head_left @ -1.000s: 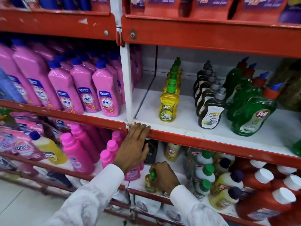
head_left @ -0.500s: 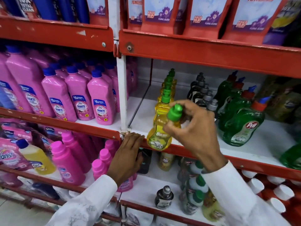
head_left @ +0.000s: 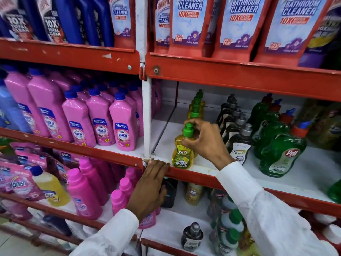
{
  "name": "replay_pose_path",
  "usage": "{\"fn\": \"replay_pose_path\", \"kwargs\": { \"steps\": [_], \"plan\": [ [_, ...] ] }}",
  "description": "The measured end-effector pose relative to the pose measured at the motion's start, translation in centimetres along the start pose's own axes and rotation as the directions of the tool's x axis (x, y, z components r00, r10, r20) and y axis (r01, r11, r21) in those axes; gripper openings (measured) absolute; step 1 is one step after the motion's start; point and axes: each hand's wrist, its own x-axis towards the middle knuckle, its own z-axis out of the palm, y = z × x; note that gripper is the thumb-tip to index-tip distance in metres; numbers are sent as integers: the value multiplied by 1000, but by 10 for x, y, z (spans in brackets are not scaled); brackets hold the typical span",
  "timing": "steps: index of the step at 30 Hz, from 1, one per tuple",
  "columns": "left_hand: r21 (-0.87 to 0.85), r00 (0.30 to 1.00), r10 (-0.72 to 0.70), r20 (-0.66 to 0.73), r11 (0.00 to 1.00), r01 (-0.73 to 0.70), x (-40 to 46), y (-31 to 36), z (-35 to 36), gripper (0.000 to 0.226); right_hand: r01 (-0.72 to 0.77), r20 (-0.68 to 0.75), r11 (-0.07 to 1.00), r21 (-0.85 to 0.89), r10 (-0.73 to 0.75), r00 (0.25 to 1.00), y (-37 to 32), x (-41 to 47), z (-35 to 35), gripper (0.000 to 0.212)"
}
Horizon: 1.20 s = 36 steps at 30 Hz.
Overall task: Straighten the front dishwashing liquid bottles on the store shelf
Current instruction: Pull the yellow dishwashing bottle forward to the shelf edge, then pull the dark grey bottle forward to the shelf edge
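Note:
A yellow Super dishwashing bottle [head_left: 182,156] with a green cap stands upright at the front edge of the white middle shelf [head_left: 304,174]. My right hand [head_left: 204,139] grips it around the neck and cap. Behind it runs a row of similar yellow bottles [head_left: 197,104]. To the right stand a row of black Super bottles [head_left: 238,145] and green Pril bottles [head_left: 282,150]. My left hand [head_left: 149,185] rests on the red shelf lip [head_left: 193,177] beside the white upright, fingers curled over the edge, holding no bottle.
Pink Shakti bottles [head_left: 123,130] fill the left bay. Bathroom cleaner pouches [head_left: 238,21] hang on the shelf above. The lower shelf carries pink bottles [head_left: 86,193], a small dark bottle [head_left: 191,237] and green-capped bottles [head_left: 228,224].
My right hand took a yellow bottle from the lower shelf, lifted it, and now has it standing on the middle shelf's front edge. The view has tilted upward. My left hand stayed on the lip.

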Motion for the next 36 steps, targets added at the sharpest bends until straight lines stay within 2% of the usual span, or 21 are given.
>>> {"fn": "replay_pose_path", "kwargs": {
  "steps": [4,8,13,15,18,20,22,24,32,36],
  "plan": [
    [45,1000,-17,-3,999,18,-3,8,5,76,-11,-15,999,32,11,1000,5,-2,-1,52],
    [121,999,-31,-25,992,33,-5,15,12,72,-16,-49,995,102,21,999,15,-17,-3,49],
    [145,996,74,-51,987,-66,-10,31,26,67,-40,-290,983,177,91,953,39,-83,-4,30],
    [142,992,112,-55,984,-103,-8,38,32,65,-99,-325,981,165,149,934,56,-119,5,20],
    [147,983,180,-41,974,-172,-1,48,38,61,-231,-202,962,144,257,945,90,-161,30,14],
    [152,976,218,-19,965,-212,3,56,42,60,-335,-21,940,61,337,941,116,-178,53,16],
    [150,975,223,1,964,-221,6,64,45,61,-418,183,908,-12,413,892,135,-192,76,29],
    [148,976,217,10,965,-216,8,71,46,63,-434,269,900,-46,429,862,144,-200,94,36],
    [144,977,208,43,966,-212,13,81,42,67,-423,331,894,-149,448,830,149,-198,112,33],
    [134,976,214,46,967,-218,13,79,41,64,-443,240,891,-98,453,859,127,-195,77,31]
  ]
}}
